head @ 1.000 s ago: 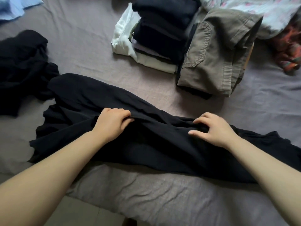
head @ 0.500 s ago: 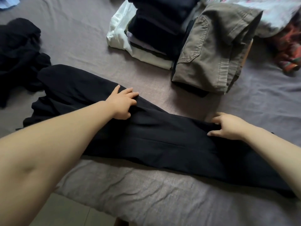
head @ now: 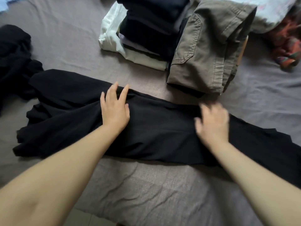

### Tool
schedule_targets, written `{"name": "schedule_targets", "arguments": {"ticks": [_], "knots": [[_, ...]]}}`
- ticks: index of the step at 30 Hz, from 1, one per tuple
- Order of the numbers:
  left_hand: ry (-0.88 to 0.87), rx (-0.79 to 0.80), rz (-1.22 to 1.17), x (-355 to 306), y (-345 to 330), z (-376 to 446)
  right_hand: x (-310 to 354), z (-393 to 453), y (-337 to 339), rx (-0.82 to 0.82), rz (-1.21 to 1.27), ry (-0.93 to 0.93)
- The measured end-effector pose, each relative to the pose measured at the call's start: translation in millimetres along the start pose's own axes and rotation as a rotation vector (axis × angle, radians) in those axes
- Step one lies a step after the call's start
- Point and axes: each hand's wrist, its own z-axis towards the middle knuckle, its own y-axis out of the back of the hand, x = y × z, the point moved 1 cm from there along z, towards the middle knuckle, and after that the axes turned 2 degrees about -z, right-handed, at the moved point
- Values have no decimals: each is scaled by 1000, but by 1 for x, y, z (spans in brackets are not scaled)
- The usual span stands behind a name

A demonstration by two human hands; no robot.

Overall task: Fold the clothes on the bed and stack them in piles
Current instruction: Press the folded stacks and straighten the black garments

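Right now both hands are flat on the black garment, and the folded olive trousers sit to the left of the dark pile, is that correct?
Not quite: the head view shows the olive trousers right of the dark pile. The left hand and right hand do lie flat on the black garment.

- A long black garment [head: 162, 132] lies spread across the grey bed sheet [head: 146, 185].
- The left hand [head: 114, 110] rests flat on it, fingers straight and spread.
- The right hand [head: 211, 123], blurred, lies on the garment with its fingers extended.
- Beyond, a stack of folded dark clothes [head: 151, 25] sits beside folded olive trousers [head: 206, 51].
- A crumpled black heap [head: 14, 59] lies at far left.
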Motion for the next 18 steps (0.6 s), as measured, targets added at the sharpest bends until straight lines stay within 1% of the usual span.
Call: {"name": "schedule_targets", "arguments": {"ticks": [1, 2, 3, 5, 7, 9, 11, 12, 13, 14, 15, 16, 17, 18], "knots": [[12, -25, -15, 1, 0, -17, 20, -12, -11, 27, 32, 201], [16, -33, -18, 6, 0, -37, 37, -25, -24, 127, 43, 331], [22, -33, 0, 15, 2, -58, 50, -35, -34, 248, 40, 376], [60, 2, 63, 45, 8, -100, 63, -43, -45, 418, 38, 319], [160, 85, 157, 89, 22, -135, 66, -41, -46, 507, 44, 271], [364, 183, 206, 135, 40, -158, 65, -34, -41, 542, 49, 273], [547, 309, 191, 171, 52, -171, 69, -24, -31, 593, 18, 232], [597, 375, 185, 185, 55, -174, 75, -22, -27, 608, 12, 187], [605, 439, 192, 194, 56, -176, 86, -20, -22, 600, -17, 145], [584, 480, 198, 198, 54, -174, 100, -19, -18, 533, -52, 119], [535, 467, 197, 199, 51, -170, 118, -17, -15, 419, -59, 118], [472, 397, 192, 198, 48, -164, 140, -17, -13, 290, -1, 137], [418, 293, 167, 196, 46, -156, 166, -18, -10, 195, 113, 129], [392, 188, 125, 195, 47, -146, 198, -17, -6, 270, 291, 71]]}}
